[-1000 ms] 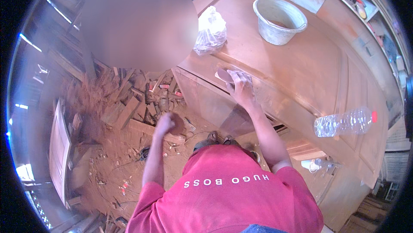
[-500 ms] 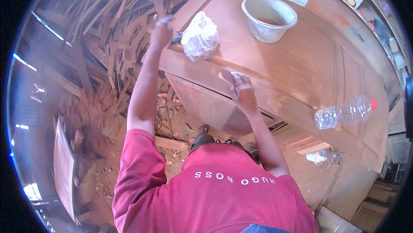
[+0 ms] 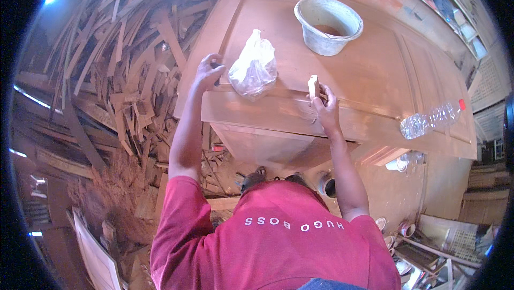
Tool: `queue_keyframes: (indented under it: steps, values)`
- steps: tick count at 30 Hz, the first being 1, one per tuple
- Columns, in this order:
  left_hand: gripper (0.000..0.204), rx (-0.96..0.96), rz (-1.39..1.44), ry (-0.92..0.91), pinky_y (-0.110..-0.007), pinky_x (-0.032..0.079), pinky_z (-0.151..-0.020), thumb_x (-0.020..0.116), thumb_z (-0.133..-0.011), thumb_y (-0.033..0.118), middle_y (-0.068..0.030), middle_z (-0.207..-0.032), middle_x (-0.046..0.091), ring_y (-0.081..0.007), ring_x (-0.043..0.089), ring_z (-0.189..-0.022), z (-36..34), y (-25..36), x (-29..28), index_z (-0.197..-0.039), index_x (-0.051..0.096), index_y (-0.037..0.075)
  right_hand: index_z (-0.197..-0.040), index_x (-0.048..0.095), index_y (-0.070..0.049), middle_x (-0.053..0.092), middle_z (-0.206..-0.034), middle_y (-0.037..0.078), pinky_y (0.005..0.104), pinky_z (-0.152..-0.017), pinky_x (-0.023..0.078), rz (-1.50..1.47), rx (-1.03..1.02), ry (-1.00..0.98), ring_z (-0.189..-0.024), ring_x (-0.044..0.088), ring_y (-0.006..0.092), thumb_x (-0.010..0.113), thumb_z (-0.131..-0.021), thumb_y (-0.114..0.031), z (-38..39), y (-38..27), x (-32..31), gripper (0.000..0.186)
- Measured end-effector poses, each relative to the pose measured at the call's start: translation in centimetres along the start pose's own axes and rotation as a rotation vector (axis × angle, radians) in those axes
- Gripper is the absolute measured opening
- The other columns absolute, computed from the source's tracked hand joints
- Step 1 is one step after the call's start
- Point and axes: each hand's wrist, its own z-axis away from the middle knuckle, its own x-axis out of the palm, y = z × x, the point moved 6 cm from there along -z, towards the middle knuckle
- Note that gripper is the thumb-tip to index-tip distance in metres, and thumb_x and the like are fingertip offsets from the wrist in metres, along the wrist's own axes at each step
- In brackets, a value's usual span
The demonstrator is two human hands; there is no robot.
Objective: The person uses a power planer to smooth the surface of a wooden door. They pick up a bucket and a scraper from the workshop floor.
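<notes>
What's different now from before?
The left hand swung forward to a small dark object beside the white plastic bag. The right hand still holds the flat pale block, now tipped upright. The bag, round grey bucket and clear red-capped plastic bottle stayed put.

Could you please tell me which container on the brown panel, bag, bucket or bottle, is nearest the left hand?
The white plastic bag, just right of the left hand; the pale bucket and the clear, red-capped bottle are both farther right.
</notes>
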Motion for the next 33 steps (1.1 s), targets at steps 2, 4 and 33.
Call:
queue_keyframes:
  steps: [2,4,33]
  values:
    - [0.048,-0.184,0.421,-0.05,-0.03,0.051,-0.069,0.072,-0.075,0.017,-0.0072,-0.09,0.063,-0.0167,0.062,-0.076,0.2,0.9,0.7,-0.12,0.061,0.004,-0.13,0.047,0.006,0.059,-0.108,0.011,0.0325,-0.079,0.053,-0.157,0.058,-0.004,-0.095,0.063,0.0194,0.049,-0.086,-0.005,-0.9,-0.3,1.2,0.046]
    - [0.046,-0.064,0.519,-0.096,-0.027,0.048,-0.062,0.073,-0.077,0.021,-0.0041,-0.084,0.06,-0.0118,0.059,-0.068,1.1,4.9,0.7,-0.117,0.063,0.003,-0.135,0.042,0.006,0.057,-0.107,0.011,0.0332,-0.075,0.053,-0.37,0.127,-0.043,-0.096,0.062,0.0208,0.045,-0.086,-0.001,-1.7,0.2,2.8,0.049]
    - [0.056,0.003,1.13,0.232,-0.039,0.044,-0.096,0.047,-0.096,0.04,-0.0116,-0.124,0.059,-0.0223,0.056,-0.113,10.6,15.3,-17.7,-0.138,0.049,0.003,-0.12,0.055,0.0,0.06,-0.094,0.005,0.0291,-0.064,0.052,-0.395,-0.057,0.41,-0.082,0.062,0.015,0.057,-0.091,-0.011,-8.0,-5.6,-7.9,0.031]
